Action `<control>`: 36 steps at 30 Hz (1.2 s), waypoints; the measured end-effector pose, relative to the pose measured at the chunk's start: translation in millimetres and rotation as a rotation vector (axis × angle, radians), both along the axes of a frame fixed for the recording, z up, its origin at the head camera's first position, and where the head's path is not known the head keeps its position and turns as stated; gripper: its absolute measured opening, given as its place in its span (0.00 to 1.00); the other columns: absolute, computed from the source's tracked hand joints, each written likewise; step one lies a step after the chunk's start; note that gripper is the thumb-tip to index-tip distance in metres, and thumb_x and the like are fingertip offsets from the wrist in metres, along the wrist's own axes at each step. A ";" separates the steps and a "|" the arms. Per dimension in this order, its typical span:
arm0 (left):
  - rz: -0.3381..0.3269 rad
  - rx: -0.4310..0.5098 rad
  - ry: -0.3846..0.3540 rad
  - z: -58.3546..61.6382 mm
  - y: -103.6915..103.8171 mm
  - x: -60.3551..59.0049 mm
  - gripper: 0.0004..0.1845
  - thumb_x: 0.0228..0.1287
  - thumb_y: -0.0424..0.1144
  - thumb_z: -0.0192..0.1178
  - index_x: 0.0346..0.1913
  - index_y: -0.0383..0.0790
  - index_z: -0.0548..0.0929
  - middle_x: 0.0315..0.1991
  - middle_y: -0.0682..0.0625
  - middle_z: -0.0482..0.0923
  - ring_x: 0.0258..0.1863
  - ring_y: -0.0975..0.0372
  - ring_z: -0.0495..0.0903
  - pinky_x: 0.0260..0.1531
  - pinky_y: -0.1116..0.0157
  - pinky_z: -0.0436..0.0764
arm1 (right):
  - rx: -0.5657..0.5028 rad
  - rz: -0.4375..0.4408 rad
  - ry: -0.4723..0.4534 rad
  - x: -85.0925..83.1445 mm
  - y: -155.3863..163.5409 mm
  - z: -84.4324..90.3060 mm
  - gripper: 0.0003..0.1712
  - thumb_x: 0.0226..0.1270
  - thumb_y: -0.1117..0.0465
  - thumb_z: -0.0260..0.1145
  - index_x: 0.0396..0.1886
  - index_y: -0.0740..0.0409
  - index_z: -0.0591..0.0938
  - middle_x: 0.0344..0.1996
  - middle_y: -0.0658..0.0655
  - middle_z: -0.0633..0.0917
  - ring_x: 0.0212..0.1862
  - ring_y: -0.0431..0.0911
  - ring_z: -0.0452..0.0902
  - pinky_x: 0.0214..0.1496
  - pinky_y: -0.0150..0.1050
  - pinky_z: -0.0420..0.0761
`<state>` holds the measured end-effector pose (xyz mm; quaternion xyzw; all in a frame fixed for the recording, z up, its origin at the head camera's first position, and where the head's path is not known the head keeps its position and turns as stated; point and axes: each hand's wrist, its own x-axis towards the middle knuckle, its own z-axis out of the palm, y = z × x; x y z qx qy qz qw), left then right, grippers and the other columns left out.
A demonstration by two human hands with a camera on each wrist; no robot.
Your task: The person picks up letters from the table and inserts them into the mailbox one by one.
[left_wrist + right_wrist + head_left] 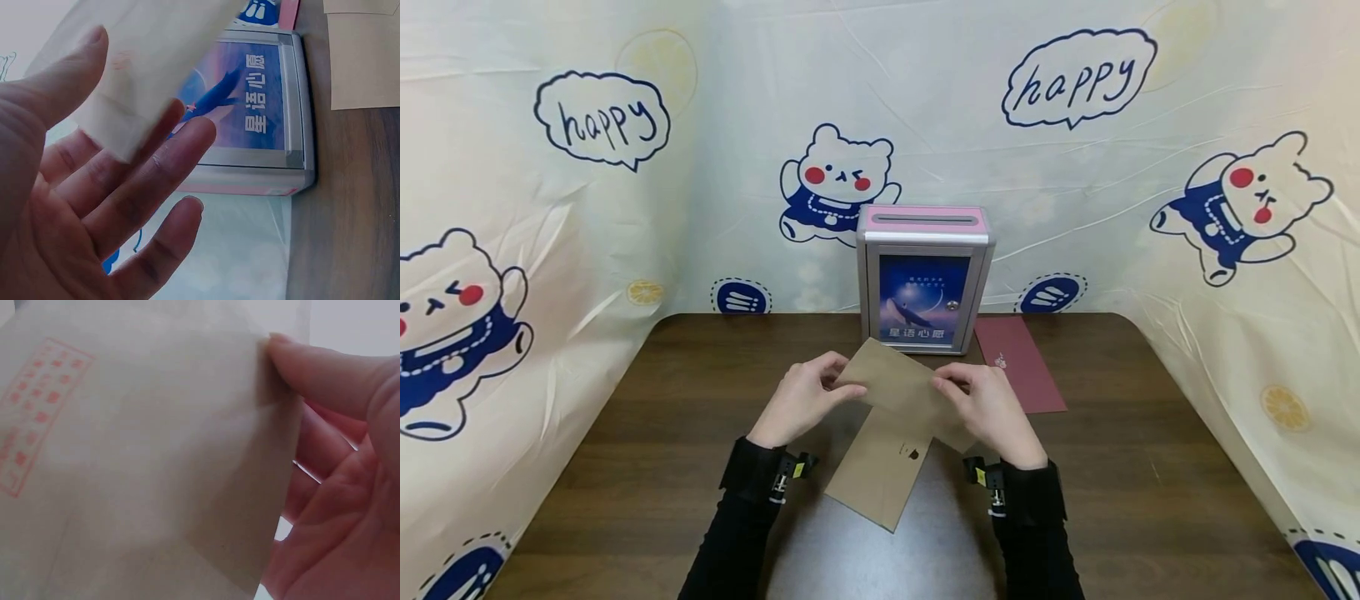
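Observation:
Both hands hold a brown paper envelope point(898, 382) just above the dark wooden table point(685, 392). My left hand point(837, 377) pinches its left end, thumb on top and fingers point(187, 150) beneath the envelope point(156, 56). My right hand point(949, 386) pinches the right edge, with the thumb point(312, 375) pressed on the paper point(156, 462). A red printed grid point(37, 406) marks the envelope's face. A second brown envelope point(880, 471) lies flat under the held one. Behind stands a metal box point(923, 283) with a pink top and a slot point(923, 219).
A dark red envelope point(1018, 362) lies on the table to the right of the box. The box's blue picture front point(250, 112) faces me. Cartoon-print cloth point(587, 217) walls the table at the back and both sides.

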<state>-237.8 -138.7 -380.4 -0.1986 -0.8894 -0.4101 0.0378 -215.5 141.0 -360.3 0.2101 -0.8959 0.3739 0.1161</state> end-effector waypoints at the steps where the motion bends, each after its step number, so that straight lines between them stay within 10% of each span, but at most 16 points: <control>1: 0.001 0.026 -0.009 -1.2 -0.6 -0.8 0.21 0.58 0.56 0.67 0.48 0.47 0.82 0.35 0.57 0.83 0.32 0.66 0.80 0.34 0.62 0.80 | -0.016 -0.009 0.011 0.3 0.3 0.8 0.05 0.68 0.61 0.66 0.38 0.54 0.88 0.31 0.47 0.87 0.24 0.38 0.70 0.26 0.34 0.72; 12: -0.021 0.347 -0.164 -9.6 6.9 -5.3 0.17 0.61 0.44 0.69 0.51 0.42 0.82 0.44 0.50 0.85 0.45 0.58 0.84 0.46 0.59 0.81 | -0.232 -0.037 0.081 4.0 -2.3 6.6 0.07 0.67 0.64 0.67 0.41 0.59 0.88 0.34 0.52 0.88 0.31 0.40 0.81 0.32 0.32 0.78; 36: -0.083 0.313 -0.039 -9.5 26.9 0.2 0.08 0.67 0.37 0.63 0.36 0.34 0.87 0.33 0.42 0.86 0.34 0.56 0.84 0.34 0.66 0.78 | -0.336 -0.070 -0.012 -3.2 -6.2 -2.1 0.08 0.69 0.58 0.66 0.41 0.57 0.87 0.31 0.50 0.85 0.30 0.44 0.74 0.30 0.33 0.73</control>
